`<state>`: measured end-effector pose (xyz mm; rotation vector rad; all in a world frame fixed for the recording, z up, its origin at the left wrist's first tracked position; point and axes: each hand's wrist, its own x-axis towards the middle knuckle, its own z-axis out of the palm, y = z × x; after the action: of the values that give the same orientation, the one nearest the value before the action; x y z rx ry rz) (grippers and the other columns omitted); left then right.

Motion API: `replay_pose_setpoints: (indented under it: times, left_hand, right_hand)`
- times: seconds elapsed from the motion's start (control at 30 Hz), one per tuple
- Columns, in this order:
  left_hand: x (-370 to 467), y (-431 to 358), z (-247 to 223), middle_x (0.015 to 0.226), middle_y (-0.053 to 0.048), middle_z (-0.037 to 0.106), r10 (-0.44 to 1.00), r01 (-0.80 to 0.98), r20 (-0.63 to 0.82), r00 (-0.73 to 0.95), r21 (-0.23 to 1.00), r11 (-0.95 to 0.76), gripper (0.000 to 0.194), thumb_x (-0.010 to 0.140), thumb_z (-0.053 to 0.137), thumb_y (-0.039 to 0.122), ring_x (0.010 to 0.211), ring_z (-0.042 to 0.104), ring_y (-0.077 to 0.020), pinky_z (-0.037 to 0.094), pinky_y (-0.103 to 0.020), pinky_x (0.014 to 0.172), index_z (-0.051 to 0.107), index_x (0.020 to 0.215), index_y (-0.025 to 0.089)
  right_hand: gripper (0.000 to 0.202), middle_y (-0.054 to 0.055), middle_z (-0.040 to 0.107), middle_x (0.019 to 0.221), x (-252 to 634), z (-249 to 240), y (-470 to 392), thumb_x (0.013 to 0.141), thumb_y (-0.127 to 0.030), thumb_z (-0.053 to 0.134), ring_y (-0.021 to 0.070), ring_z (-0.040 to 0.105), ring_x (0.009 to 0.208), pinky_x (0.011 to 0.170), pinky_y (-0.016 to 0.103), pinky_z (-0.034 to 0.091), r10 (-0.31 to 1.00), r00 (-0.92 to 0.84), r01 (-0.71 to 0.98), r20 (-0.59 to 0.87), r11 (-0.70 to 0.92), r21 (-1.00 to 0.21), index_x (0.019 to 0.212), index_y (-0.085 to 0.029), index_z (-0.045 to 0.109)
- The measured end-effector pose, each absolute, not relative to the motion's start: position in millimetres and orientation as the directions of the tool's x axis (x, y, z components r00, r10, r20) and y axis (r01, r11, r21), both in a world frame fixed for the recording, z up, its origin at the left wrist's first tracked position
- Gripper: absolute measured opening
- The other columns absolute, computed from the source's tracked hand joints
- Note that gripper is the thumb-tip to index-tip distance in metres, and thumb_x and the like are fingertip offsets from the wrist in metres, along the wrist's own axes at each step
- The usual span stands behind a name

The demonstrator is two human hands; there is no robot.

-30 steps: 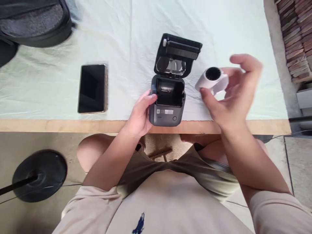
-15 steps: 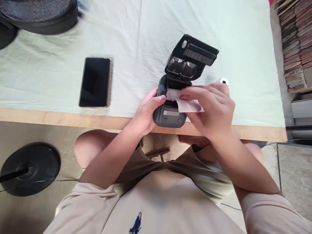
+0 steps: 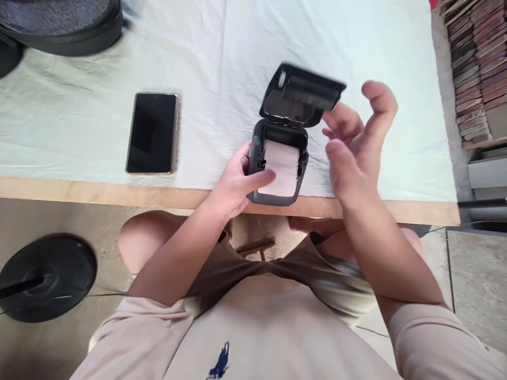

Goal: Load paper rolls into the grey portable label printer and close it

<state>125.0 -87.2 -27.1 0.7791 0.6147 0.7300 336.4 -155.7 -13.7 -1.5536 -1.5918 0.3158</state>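
My left hand [image 3: 240, 179] is closed round the left side of a small dark portable label printer [image 3: 273, 199] at the table's front edge. Its thumb presses on the white paper [image 3: 283, 163], which lies over the paper bay and the printer's front. The hinged lid [image 3: 303, 95] stands raised at the back, its roller side facing me. My right hand [image 3: 358, 142] is just right of the lid, thumb and index finger spread wide. Its other fingers reach the lid's right edge; whether they touch it I cannot tell.
A phone [image 3: 152, 133] lies face up on the pale cloth [image 3: 206, 79] to the left. A black round object [image 3: 71, 31] stands at the back left. On the floor are a black round base [image 3: 59, 285] and, to the right, stacked bricks [image 3: 471, 79].
My right hand has let go of the paper and moved up and right, its fingers spreading. The paper now lies flat over the printer's front. The lid has tipped slightly forward.
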Motion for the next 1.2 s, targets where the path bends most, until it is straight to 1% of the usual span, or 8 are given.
replay_pose_setpoints:
  times: [0.1,0.2,0.37,0.53,0.67,0.87,1.07,1.2]
  left_hand:
    - [126,-88,-28,0.092,0.0,0.081,0.787,-0.366,-0.207,0.582,0.797,0.48,0.054,0.06,0.105,0.03,0.088,0.08,-0.024,0.061,-0.031,0.074,0.075,0.105,0.022]
    - [125,-89,-28,0.096,-0.002,0.081,0.781,-0.367,-0.193,0.594,0.798,0.477,0.064,0.06,0.109,0.035,0.093,0.082,-0.0266,0.06,-0.031,0.073,0.074,0.111,0.022]
    - [124,-89,-25,0.11,-0.007,0.084,0.744,-0.353,-0.192,0.64,0.787,0.506,0.064,0.07,0.105,0.044,0.113,0.082,-0.0351,0.066,-0.038,0.086,0.072,0.12,0.022]
    - [125,-89,-22,0.107,-0.007,0.085,0.733,-0.357,-0.206,0.648,0.768,0.531,0.052,0.076,0.099,0.04,0.112,0.083,-0.035,0.068,-0.039,0.082,0.071,0.115,0.022]
    - [129,-87,-22,0.1,-0.006,0.084,0.733,-0.441,-0.198,0.651,0.687,0.577,0.025,0.089,0.081,0.043,0.115,0.082,-0.0331,0.068,-0.038,0.084,0.071,0.1,0.022]
    - [131,-84,-25,0.079,-0.001,0.073,0.766,-0.45,-0.252,0.591,0.685,0.573,0.011,0.091,0.073,0.035,0.108,0.078,-0.0276,0.064,-0.035,0.084,0.07,0.086,0.025]
    - [133,-82,-24,0.077,-0.002,0.073,0.761,-0.471,-0.255,0.596,0.656,0.589,0.012,0.09,0.071,0.034,0.097,0.076,-0.0271,0.063,-0.037,0.084,0.07,0.083,0.025]
    - [132,-81,-24,0.08,0.0,0.074,0.745,-0.494,-0.218,0.631,0.628,0.602,0.017,0.092,0.072,0.038,0.085,0.077,-0.0229,0.063,-0.034,0.078,0.07,0.087,0.023]
  right_hand:
    - [0.05,0.006,0.071,0.136,342,-24,-157,0.11,-0.066,0.043,0.0285,0.068,0.142,0.116,0.054,0.06,0.855,0.222,0.566,0.47,0.28,-0.776,0.157,-0.047,0.036]
    - [0.047,0.007,0.07,0.142,336,-27,-160,0.109,-0.067,0.049,0.0289,0.071,0.138,0.112,0.053,0.064,0.887,0.187,0.512,0.422,0.278,-0.813,0.149,-0.043,0.051]
    - [0.061,0.007,0.068,0.146,315,-22,-163,0.107,-0.073,0.054,0.0227,0.078,0.104,0.079,0.038,0.069,0.968,0.076,0.541,0.24,0.162,-0.825,0.157,-0.04,0.042]
    - [0.075,0.007,0.067,0.141,312,-29,-160,0.099,-0.079,0.067,0.018,0.074,0.091,0.072,0.033,0.068,0.982,0.07,0.396,0.173,0.132,-0.909,0.156,-0.038,0.039]
    - [0.07,0.008,0.068,0.144,322,-35,-157,0.102,-0.073,0.065,0.0203,0.076,0.098,0.076,0.036,0.07,0.985,0.065,0.404,0.161,0.122,-0.907,0.158,-0.039,0.041]
    - [0.066,0.011,0.065,0.16,330,-26,-161,0.102,-0.052,0.071,0.0291,0.07,0.141,0.119,0.052,0.064,0.97,0.044,0.429,0.238,0.197,-0.882,0.161,-0.031,0.051]
    - [0.076,0.012,0.06,0.165,327,-21,-165,0.098,-0.057,0.075,0.0312,0.068,0.144,0.114,0.055,0.065,0.956,0.01,0.518,0.292,0.245,-0.82,0.164,-0.034,0.045]
    - [0.046,0.004,0.076,0.107,321,-9,-162,0.098,-0.062,0.077,0.0249,0.076,0.095,0.076,0.042,0.066,0.856,0.267,0.587,0.443,0.22,-0.779,0.131,-0.034,0.061]
